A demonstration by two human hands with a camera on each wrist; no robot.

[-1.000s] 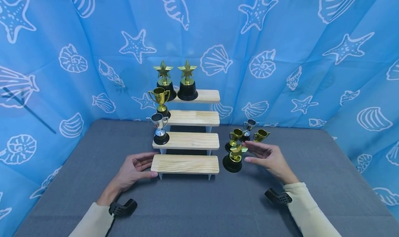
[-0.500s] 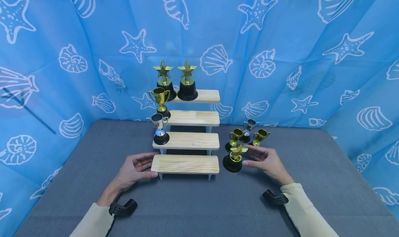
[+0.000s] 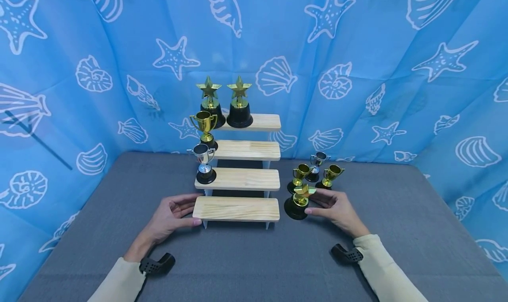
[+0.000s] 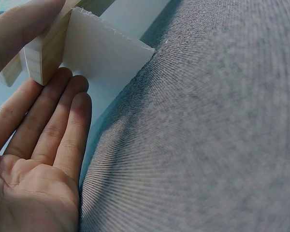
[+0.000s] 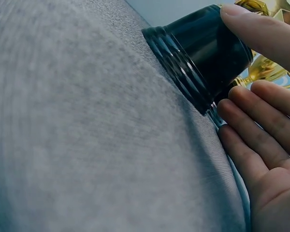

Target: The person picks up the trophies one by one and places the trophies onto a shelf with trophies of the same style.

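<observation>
From the head view we see the left hand (image 3: 168, 216), fingers relaxed, at the stepped wooden riser (image 3: 236, 208), while the right hand (image 3: 337, 207) cups the star trophy (image 3: 298, 200) on the grey cloth. At the right wrist, fingertips (image 5: 241, 104) touch its black base (not yet clasped).

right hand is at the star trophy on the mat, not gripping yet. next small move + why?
Probably curl the right hand round the black base of the star trophy. Its fingers already flank the base while the trophy stands upright on the mat, and the left hand steadies the bottom step.
</observation>
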